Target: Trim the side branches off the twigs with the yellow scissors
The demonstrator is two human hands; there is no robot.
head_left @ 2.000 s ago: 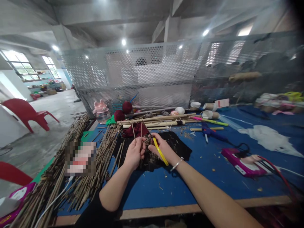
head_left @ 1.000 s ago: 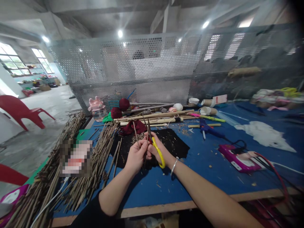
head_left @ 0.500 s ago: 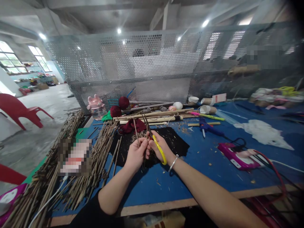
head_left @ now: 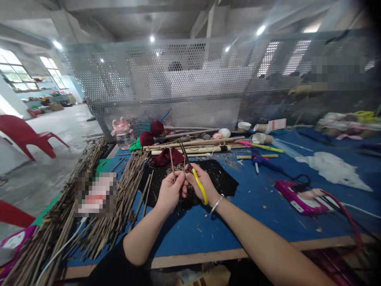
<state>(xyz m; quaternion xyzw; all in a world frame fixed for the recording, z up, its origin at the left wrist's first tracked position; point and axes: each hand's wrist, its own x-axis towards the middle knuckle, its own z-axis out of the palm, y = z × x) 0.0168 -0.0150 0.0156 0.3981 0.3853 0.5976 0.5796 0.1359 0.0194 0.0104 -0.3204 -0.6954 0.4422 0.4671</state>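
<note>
Over a black cloth [head_left: 222, 178] my left hand [head_left: 171, 188] pinches a thin brown twig [head_left: 172, 161] that stands nearly upright. Close against it, my right hand [head_left: 202, 180] is closed round yellow-handled scissors [head_left: 200, 186], whose dark blades point up and away. A second thin stick rises between the hands; which fingers hold it I cannot make out. Twig scraps lie on the cloth, and behind it is a crumpled dark red cloth [head_left: 168, 157]. Left of my left hand spreads a pile of cut twigs [head_left: 125, 198].
Long twig bundles [head_left: 56, 222] line the table's left side. At the back are dark red balls [head_left: 156, 128], bamboo sticks [head_left: 190, 151] and a pink-topped jar [head_left: 122, 133]. A blue glue gun [head_left: 263, 162], a magenta power box [head_left: 294, 197] and white plastic [head_left: 336, 171] lie to the right.
The whole view has shifted slightly to the right. Both hands keep nearly the same pose, with the twig and scissors still held.
</note>
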